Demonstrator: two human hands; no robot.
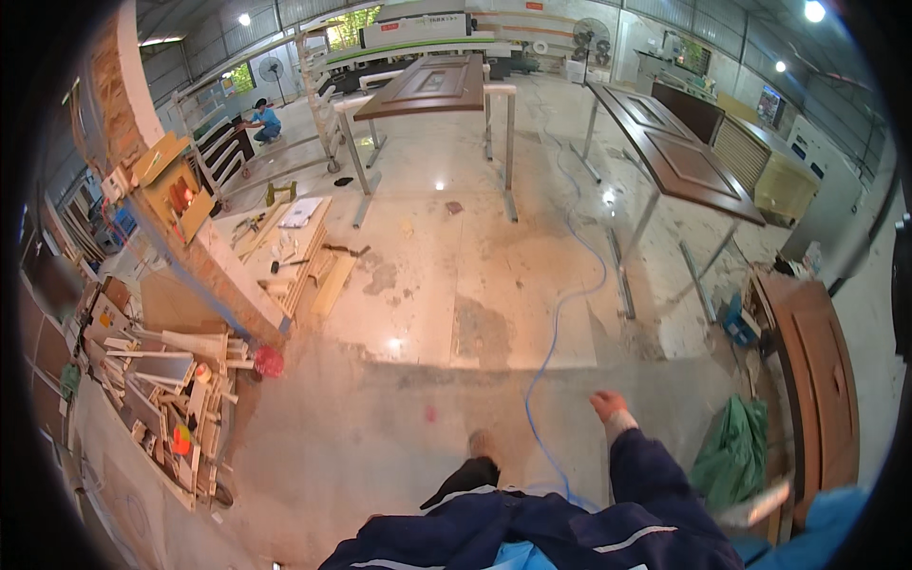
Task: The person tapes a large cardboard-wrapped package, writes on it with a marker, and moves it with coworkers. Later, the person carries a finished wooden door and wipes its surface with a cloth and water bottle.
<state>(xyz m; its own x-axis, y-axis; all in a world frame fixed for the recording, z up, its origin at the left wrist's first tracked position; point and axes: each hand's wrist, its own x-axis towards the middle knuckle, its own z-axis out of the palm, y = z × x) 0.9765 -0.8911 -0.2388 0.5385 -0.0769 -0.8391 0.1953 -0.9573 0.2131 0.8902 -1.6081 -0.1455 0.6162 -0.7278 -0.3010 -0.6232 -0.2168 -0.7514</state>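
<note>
Lettering [443, 19] on machine [404, 37], right hand [609, 406] near blue hose [529, 399]

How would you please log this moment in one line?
right hand: seemingly empty, over floor; left hand: out of view; blue hose: along floor; brown panels: on metal stands

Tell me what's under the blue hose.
The blue hose lies across pale, stained floor farther off and grey floor nearer. The thin strip directly beneath it is covered, and the dark jacket hides the nearest stretch.
</note>
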